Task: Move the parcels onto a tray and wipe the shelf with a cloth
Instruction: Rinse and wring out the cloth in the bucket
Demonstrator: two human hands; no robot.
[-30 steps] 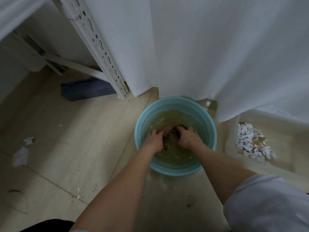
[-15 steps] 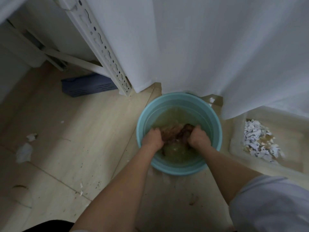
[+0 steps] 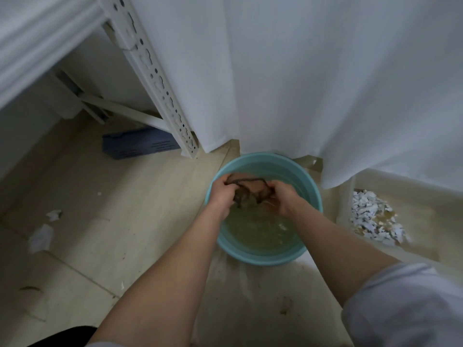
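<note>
Pale wood floor [image 3: 105, 246], white curtain [image 3: 313, 78] at the far side. Paper scraps [image 3: 41, 237] lying at left, blue crate [image 3: 140, 146] beyond. Centre: teal bucket [image 3: 309, 181] of murky water. Left hand [image 3: 223, 194] and right hand [image 3: 283, 197] above it, fingers clenched on a wet brown cloth [image 3: 246, 189] stretched between them. At right, shredded paper [image 3: 373, 219].
</note>
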